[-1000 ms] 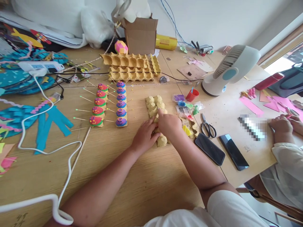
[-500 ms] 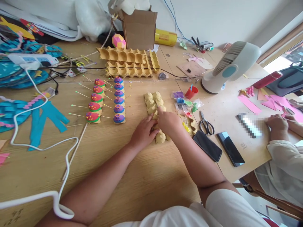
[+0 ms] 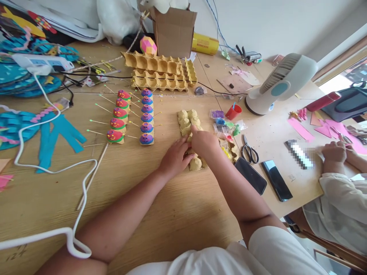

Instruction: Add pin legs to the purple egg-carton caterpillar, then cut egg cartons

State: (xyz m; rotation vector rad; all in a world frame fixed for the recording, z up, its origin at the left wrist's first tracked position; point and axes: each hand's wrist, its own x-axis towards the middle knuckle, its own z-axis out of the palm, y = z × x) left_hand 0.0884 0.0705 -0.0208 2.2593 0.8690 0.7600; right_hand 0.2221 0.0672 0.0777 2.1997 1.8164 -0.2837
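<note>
Bottom-up in front of me lies a pale egg carton piece [image 3: 194, 116] with two rows of rounded bumps. My left hand [image 3: 175, 156] rests along its left side, thumb apart from the fingers, pressing lightly on it. My right hand [image 3: 204, 143] is over the carton's middle, its index finger stretched out onto a bump; its other fingers are bent and partly hidden. Both hands cover the carton's centre. To the left stand two rows of painted carton caterpillars, a red one [image 3: 117, 123] and a purple one [image 3: 146, 118], with thin sticks poking out.
Right of the carton are clay packets [image 3: 217, 114], a red cup [image 3: 233, 111], scissors [image 3: 249, 149] and two phones [image 3: 250, 175]. More egg cartons [image 3: 160, 80] and a fan [image 3: 279, 86] stand behind. A white cable [image 3: 83, 183] crosses the left. Another person's hands [image 3: 334, 152] are at far right.
The whole view has shifted slightly, with the things at left appearing a little farther right and higher. Both hands keep nearly the same place on the carton.
</note>
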